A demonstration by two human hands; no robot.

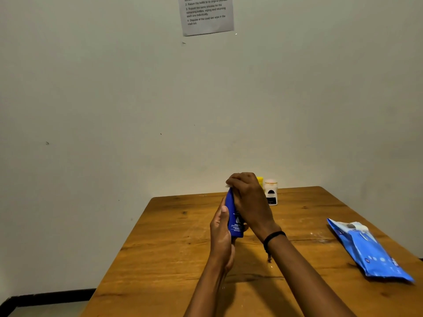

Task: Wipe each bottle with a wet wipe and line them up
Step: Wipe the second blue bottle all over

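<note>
While mid-wipe, gripping blue bottle [234,216] low down with left hand [220,232], thumb up the near side, other fingers wrapped behind and mostly hidden. Held upright between both sets of fingers, apparently lifted off the table [174,236]. Clamping right hand [249,202] over the top end, fingers curled tight round a wet wipe [228,185]; only a white scrap showing past the knuckles. Just behind right fingers: yellow bottle [260,180], mostly hidden, and white bottle [271,194] beside it, standing near the far edge. Well right of right fingers: blue wipe pack [370,250] lying flat. Far above the fingers: printed sheet [206,14] on the wall.

Risks, as judgement: could slip from left fingers if wet film creeps under the grip. Could clip the two standing bottles with right knuckles on set-down, given how close behind. Could skip the lower body under left fingers unless regripped.
</note>
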